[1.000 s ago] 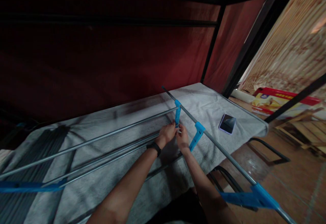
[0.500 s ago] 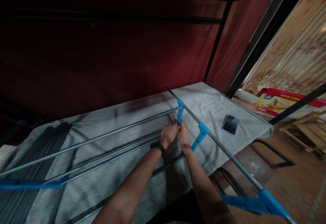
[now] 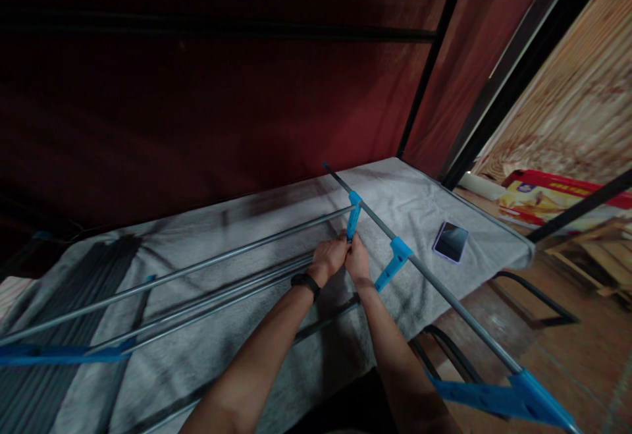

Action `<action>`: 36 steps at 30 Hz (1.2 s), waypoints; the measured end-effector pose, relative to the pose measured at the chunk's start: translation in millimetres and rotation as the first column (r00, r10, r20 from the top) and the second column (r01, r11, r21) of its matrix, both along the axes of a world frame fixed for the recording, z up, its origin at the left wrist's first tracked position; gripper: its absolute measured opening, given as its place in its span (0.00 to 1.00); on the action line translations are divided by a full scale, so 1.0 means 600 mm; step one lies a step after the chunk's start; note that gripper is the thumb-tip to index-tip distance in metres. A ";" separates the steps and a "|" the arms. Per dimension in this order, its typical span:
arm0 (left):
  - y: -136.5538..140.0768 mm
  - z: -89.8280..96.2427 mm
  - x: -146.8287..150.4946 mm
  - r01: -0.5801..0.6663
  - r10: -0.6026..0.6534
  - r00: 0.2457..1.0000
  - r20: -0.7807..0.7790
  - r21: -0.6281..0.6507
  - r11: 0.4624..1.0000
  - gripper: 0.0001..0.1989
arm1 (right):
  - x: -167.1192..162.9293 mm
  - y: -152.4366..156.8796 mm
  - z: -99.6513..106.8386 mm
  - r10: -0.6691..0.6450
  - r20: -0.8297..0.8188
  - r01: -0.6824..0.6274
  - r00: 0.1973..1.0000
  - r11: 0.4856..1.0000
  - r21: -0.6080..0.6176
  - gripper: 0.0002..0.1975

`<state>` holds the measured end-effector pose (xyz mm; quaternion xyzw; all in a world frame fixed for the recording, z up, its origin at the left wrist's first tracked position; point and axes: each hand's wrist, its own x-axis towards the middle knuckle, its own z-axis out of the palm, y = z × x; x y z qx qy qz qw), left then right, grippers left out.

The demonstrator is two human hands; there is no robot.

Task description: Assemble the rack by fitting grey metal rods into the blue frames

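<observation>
Close together at the middle, my left hand (image 3: 330,257) and my right hand (image 3: 357,260) are closed around the lower end of a blue plastic bracket (image 3: 352,223). The fingertips and the exact joint are hidden by the hands. That bracket hangs from a long grey metal tube (image 3: 444,289) running from back to front. Thin metal rods (image 3: 232,289) lead from the left towards my left hand; whether it also grips one, I cannot see. Another blue bracket (image 3: 392,266) on the same tube sits just right of my right hand. A black band (image 3: 306,282) circles my left wrist.
A grey blanket (image 3: 395,190) covers the bed surface beneath the frame. On it lie a phone (image 3: 451,242) at right and several dark tubes (image 3: 93,289) at left. Another blue bracket (image 3: 523,394) is near front right. Black bed posts (image 3: 427,85) and a red panel (image 3: 247,111) stand behind.
The long tube and its brackets appear slightly farther right, along with the phone and bed, so the view has shifted a little. Both hands stay at the same bracket.
</observation>
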<state>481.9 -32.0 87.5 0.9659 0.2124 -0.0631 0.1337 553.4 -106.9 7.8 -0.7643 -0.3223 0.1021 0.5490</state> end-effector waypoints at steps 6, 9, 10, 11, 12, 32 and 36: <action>0.004 0.006 -0.003 0.002 -0.002 1.000 -0.026 -0.024 1.000 0.18 | -0.001 0.001 -0.002 -0.045 0.065 0.049 0.997 0.997 -0.056 0.18; 0.008 0.006 -0.003 0.008 -0.008 1.000 -0.020 -0.024 1.000 0.19 | -0.002 0.000 -0.001 -0.051 0.081 0.057 0.995 0.996 -0.068 0.19; 0.009 0.005 -0.003 0.010 -0.010 1.000 -0.018 -0.023 1.000 0.19 | -0.003 0.000 -0.001 -0.054 0.085 0.060 0.995 0.996 -0.072 0.19; 0.012 0.004 -0.003 0.010 -0.010 1.000 -0.015 -0.022 1.000 0.19 | -0.004 0.000 -0.001 -0.058 0.088 0.065 0.994 0.995 -0.077 0.18; 0.014 0.003 -0.003 0.010 -0.010 1.000 -0.011 -0.021 1.000 0.19 | -0.005 0.000 -0.001 -0.062 0.091 0.070 0.994 0.994 -0.082 0.18; 0.027 -0.015 -0.002 -0.041 0.044 0.998 0.047 -0.064 0.997 0.18 | -0.004 0.004 -0.008 -0.094 0.150 0.106 0.984 0.991 -0.076 0.20; 0.028 -0.012 -0.001 -0.050 0.053 0.997 0.047 -0.080 0.996 0.18 | -0.004 0.004 -0.012 -0.092 0.145 0.102 0.985 0.993 -0.062 0.19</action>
